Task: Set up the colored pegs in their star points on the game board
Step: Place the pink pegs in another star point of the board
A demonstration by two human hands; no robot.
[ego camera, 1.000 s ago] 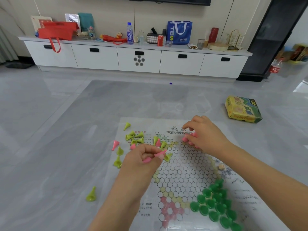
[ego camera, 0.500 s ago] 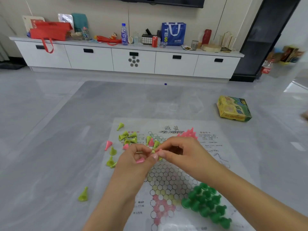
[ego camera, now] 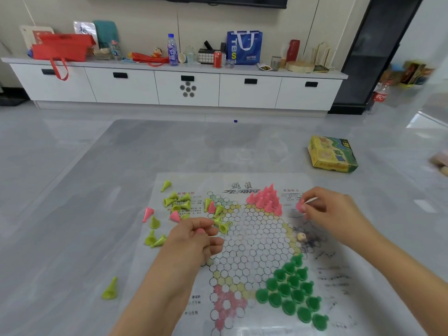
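A paper game board [ego camera: 252,238] with a hexagon star lies on the grey floor. Several pink pegs [ego camera: 265,198] stand in its far star point. Dark green pegs [ego camera: 293,289] fill the near right point. My right hand [ego camera: 324,209] pinches one pink peg [ego camera: 300,206] just right of the pink cluster. My left hand [ego camera: 194,238] holds a pink peg [ego camera: 200,230] in curled fingers at the board's left side. Yellow-green pegs [ego camera: 177,202] and a few pink ones [ego camera: 148,214] lie loose at the far left.
One yellow-green peg [ego camera: 110,289] lies alone on the floor at the near left. A yellow-green game box [ego camera: 332,155] sits at the far right. A small beige bead [ego camera: 301,236] rests on the board's right side. A white cabinet [ego camera: 174,86] runs along the back wall.
My right hand took a pink peg from my left hand and carried it right, beside the pink cluster. My left hand stays at the board's left side.
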